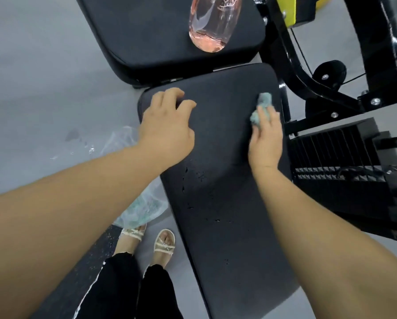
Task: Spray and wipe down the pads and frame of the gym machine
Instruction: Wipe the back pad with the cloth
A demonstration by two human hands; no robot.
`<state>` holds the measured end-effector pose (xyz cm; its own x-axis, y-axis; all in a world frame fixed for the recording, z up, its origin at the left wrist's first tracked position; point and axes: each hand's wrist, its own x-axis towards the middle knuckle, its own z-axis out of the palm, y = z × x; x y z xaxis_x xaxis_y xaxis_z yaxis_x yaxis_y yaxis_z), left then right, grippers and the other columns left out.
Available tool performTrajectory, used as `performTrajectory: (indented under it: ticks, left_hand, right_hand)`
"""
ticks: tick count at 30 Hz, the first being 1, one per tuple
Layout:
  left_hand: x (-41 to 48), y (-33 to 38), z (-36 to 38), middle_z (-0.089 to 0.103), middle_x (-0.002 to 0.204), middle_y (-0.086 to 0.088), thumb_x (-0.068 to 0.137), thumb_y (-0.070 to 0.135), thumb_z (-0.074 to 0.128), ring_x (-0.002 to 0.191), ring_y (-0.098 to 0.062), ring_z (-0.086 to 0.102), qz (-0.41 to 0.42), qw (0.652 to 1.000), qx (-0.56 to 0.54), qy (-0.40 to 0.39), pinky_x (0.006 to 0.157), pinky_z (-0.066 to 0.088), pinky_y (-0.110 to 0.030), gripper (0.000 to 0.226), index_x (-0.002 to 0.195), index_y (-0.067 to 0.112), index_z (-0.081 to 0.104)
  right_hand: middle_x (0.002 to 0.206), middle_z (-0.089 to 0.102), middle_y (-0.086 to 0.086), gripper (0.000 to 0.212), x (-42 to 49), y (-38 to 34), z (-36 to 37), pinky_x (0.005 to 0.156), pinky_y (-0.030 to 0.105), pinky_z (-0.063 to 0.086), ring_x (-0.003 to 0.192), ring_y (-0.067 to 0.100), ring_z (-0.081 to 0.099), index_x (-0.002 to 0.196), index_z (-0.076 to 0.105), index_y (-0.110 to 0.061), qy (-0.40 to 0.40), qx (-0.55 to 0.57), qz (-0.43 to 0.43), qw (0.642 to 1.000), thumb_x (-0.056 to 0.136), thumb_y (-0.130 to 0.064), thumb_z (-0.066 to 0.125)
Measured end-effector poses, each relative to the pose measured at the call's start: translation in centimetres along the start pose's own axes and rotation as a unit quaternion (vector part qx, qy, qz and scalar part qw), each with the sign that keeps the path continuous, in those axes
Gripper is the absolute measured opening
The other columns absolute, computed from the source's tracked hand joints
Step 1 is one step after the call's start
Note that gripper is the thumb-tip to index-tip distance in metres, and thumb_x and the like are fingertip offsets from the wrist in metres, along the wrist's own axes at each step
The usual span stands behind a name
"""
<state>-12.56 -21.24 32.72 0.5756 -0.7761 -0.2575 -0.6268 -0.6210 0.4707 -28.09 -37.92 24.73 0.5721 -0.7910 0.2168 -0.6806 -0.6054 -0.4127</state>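
Around: pink-tinted clear spray bottle (pixel 213 21) resting on short pad (pixel 146 31) at far end, top cut off by pic edge, a little liquid pooled at its low end. Rt of long pad (pixel 227 226): black frame (pixel 308 88) w/ bolts and a yellow panel up top, then weight stack (pixel 335 157) just beside the pad's rt edge. Lt, on floor (pixel 31 65): crumpled clear plastic bag (pixel 146 203), partly hidden under the pad's lt edge; sandals (pixel 164 242) near the lower lt edge.

Hands: left hand (pixel 167 125) on far-lt corner of long pad, fingers spread and bent, tips on the surface, holding nothing. Right hand (pixel 265 139) near far-rt edge, gripping a bunched blue-grey cloth (pixel 263 107), cloth touching the pad.

Edges/room: narrow gap btwn the two pads. Rt side tight against frame and stack. Lt side open floor beyond the bag. Middle of long pad bare btwn the hands.

Surface: matte black, droplets (pixel 192 180) scattered mid-pad toward lt. Floor smooth grey, w/ wet patch (pixel 73 134) near the bag; dark speckled mat (pixel 96 249) at lower lt.
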Motion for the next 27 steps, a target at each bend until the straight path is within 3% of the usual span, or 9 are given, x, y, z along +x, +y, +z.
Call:
performTrajectory:
  ticks: [2,3,9,12,14,18,20,25,27]
  left_hand:
    - [0.9,0.4,0.2,0.020,0.148,-0.005,0.090,0.030,0.049,0.133,-0.029,0.022,0.003,0.996,0.077,-0.036,0.104,0.027,-0.037,0.061,0.145,0.017,0.027]
    - [1.2,0.6,0.3,0.020,0.148,-0.006,0.090,0.036,0.050,0.131,-0.030,0.023,0.003,0.993,0.111,-0.043,0.102,0.028,-0.038,0.065,0.146,0.016,0.024]
    - [1.5,1.5,0.2,0.020,0.144,-0.010,0.081,0.059,0.056,0.123,-0.032,0.029,0.014,0.969,0.234,-0.082,0.091,0.037,-0.035,0.095,0.149,0.009,0.010]
    - [2.0,3.4,0.8,0.018,0.144,-0.016,0.071,0.072,0.059,0.126,-0.037,0.026,-0.019,0.960,0.253,-0.120,0.100,0.039,-0.043,0.116,0.147,0.001,0.008]
    - [2.4,4.6,1.4,0.013,0.145,-0.021,0.067,0.074,0.061,0.131,-0.043,0.021,-0.055,0.960,0.237,-0.139,0.103,0.038,-0.052,0.121,0.146,-0.003,0.009]
    - [2.5,5.2,3.0,-0.001,0.150,-0.025,0.074,0.058,0.068,0.138,-0.049,0.008,-0.090,0.956,0.241,-0.143,0.105,0.031,-0.057,0.117,0.146,-0.004,0.000]
    - [2.5,5.4,3.7,-0.003,0.151,-0.026,0.078,0.048,0.070,0.139,-0.050,0.005,-0.109,0.954,0.248,-0.127,0.106,0.028,-0.060,0.111,0.145,-0.004,-0.002]
    - [2.6,5.8,3.9,-0.008,0.152,-0.025,0.069,0.057,0.073,0.140,-0.049,-0.001,-0.135,0.949,0.248,-0.137,0.108,0.022,-0.061,0.126,0.145,-0.003,-0.007]
    - [2.5,5.7,4.0,-0.008,0.153,-0.024,0.068,0.059,0.072,0.140,-0.048,-0.001,-0.138,0.950,0.249,-0.132,0.109,0.022,-0.061,0.127,0.146,-0.002,-0.007]
  right_hand:
    - [0.143,0.042,0.009,0.041,1.3,-0.8,-0.2,0.108,0.038,0.033,0.133,0.024,0.037,0.133,0.051,-0.011,0.033,0.027,0.164,0.986,0.093,-0.003,0.048]
    - [0.142,0.043,0.009,0.041,1.6,-2.2,0.3,0.108,0.037,0.033,0.132,0.023,0.039,0.132,0.052,-0.011,0.042,0.028,0.172,0.984,0.092,-0.003,0.049]
    - [0.131,0.053,0.019,0.041,2.1,-8.3,2.4,0.105,0.048,0.035,0.124,0.044,0.045,0.127,0.056,-0.003,-0.069,0.039,-0.179,0.981,0.088,-0.012,0.047]
    - [0.126,0.058,0.020,0.039,6.1,-4.9,1.7,0.099,0.055,0.041,0.118,0.047,0.050,0.120,0.062,-0.004,-0.046,-0.008,-0.246,0.968,0.085,-0.013,0.046]
    - [0.129,0.055,0.020,0.039,8.2,-2.4,1.2,0.103,0.052,0.038,0.120,0.046,0.048,0.121,0.062,-0.006,-0.031,-0.001,-0.175,0.984,0.087,-0.013,0.044]
    - [0.136,0.049,0.010,0.036,9.6,0.2,0.2,0.105,0.023,0.031,0.125,0.025,0.046,0.126,0.057,-0.011,0.007,0.066,0.029,0.997,0.092,-0.008,0.048]
    - [0.138,0.047,0.010,0.037,9.2,-1.0,0.4,0.104,0.025,0.030,0.127,0.025,0.044,0.129,0.054,-0.010,0.020,0.071,0.087,0.993,0.093,-0.008,0.049]
    - [0.131,0.053,0.020,0.040,5.2,-2.3,1.1,0.105,0.048,0.036,0.123,0.044,0.046,0.126,0.057,-0.004,-0.080,0.023,-0.251,0.964,0.089,-0.018,0.047]
    - [0.130,0.055,0.018,0.037,6.0,1.0,0.2,0.101,0.050,0.041,0.122,0.043,0.048,0.123,0.060,-0.006,-0.077,0.013,-0.315,0.946,0.090,-0.016,0.049]
